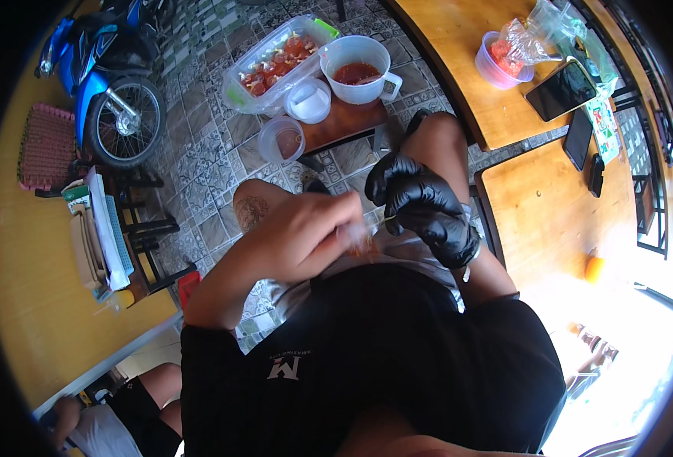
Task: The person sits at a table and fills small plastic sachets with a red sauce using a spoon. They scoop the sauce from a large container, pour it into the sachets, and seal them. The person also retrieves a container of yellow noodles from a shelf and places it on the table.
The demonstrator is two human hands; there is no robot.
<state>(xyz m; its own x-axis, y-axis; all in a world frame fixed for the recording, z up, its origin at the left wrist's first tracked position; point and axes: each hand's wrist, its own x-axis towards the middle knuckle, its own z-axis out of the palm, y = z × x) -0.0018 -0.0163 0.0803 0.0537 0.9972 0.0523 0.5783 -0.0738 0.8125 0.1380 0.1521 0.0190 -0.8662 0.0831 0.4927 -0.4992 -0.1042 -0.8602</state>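
Observation:
My bare left hand (308, 234) holds a small clear plastic bag (362, 237) with something reddish-orange in its lower part; motion blurs it. My right hand (422, 208), in a black glove, is curled close beside it at the bag's upper end. A thin yellowish strand, perhaps a rubber band, shows at the gloved fingertips. Both hands are above my lap. Beyond my knees, a clear plastic box (239, 94) contains several small tied bags of red-orange sauce (279, 64). Next to it, a translucent measuring jug (356, 51) has red sauce inside.
A low wooden stool (345, 125) bears the jug and a white-filled tub (308, 103); a clear tub (282, 140) adjoins it. Wooden tables (553, 211) at right carry phones (563, 89) and a purple-tinted bowl (499, 63). A blue motorbike (102, 85) stands left. Another person (119, 423) is lower left.

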